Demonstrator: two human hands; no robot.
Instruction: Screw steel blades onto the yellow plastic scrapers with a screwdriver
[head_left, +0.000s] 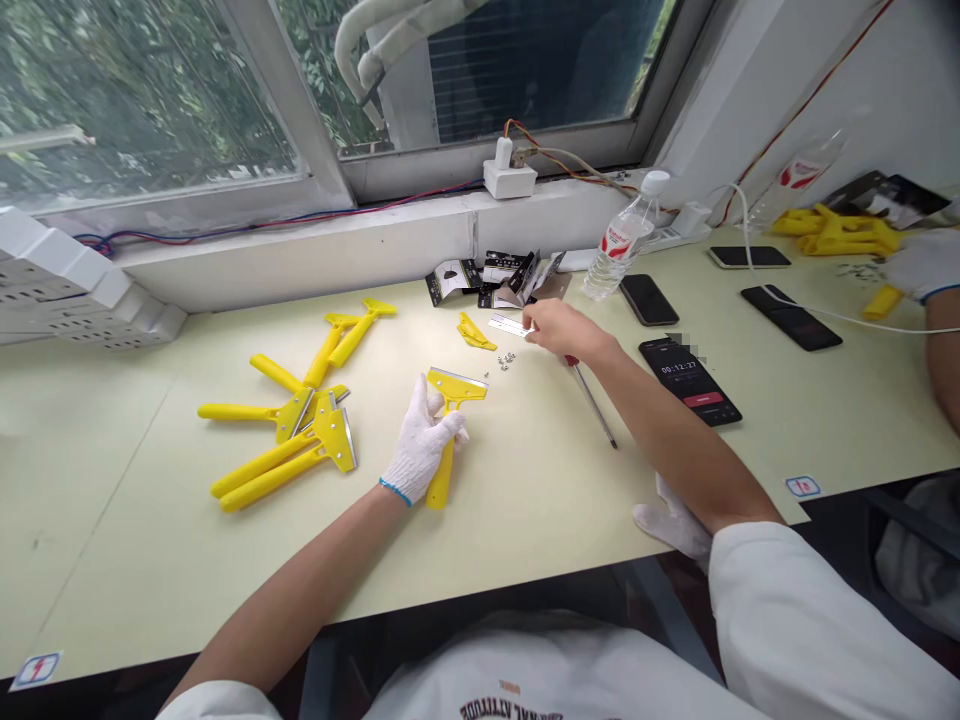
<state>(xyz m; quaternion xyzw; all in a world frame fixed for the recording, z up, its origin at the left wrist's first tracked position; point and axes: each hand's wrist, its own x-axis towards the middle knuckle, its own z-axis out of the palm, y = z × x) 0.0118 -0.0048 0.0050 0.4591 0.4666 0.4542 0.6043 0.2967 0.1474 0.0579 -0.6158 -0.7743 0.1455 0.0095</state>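
Note:
My left hand (421, 440), in a white knit glove, is closed around a yellow scraper (441, 482). The scraper's wide head points away from me, with a metal edge along its top. My bare right hand (561, 328) pinches the right end of a flat, pale metal blade (507, 324) by the black cards. Left of the blade lies a loose yellow scraper head plate (475, 332). Several small screws (505, 362) are scattered between my hands. A screwdriver (595, 403) with a red handle lies under my right wrist, its handle partly hidden.
Several yellow scrapers (277, 478) lie piled at left. Black packaging cards (454, 280), a water bottle (621, 240) and phones (688, 382) stand or lie behind and right. A white glove (675, 522) rests at the table's front edge. A co-worker's gloved hand (926, 265) is far right.

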